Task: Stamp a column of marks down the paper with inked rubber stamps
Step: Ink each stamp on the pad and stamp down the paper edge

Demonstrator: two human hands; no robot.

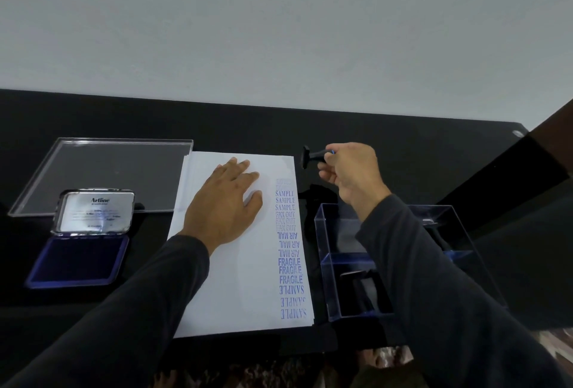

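- Nearest, the white paper (pixel 229 279) lies on the black table (pixel 403 145); down its right edge runs a column of blue marks (pixel 290 248), reading from the near end "SAMPLE" three times upside down, "FRAGILE" three times, "AIR MAIL" three times upside down, "FAX OUT" three times, then "SAMPLE" again, with the farthest marks too faint to read.
- Just right of the paper stands a clear plastic box (pixel 338 263) with dark stamps inside.
- To the left sits an open ink pad (pixel 79 260), blue pad showing; its raised lid reads "Artline", the smaller print illegible.
- The left hand (pixel 226 204) lies flat on the paper, fingers straight and spread.
- Farther, the right hand (pixel 350 173) pinches a black rubber stamp (pixel 311 156) by its handle, held above the table beyond the paper's far right corner.
- A clear acrylic tray (pixel 108 170) lies far left.
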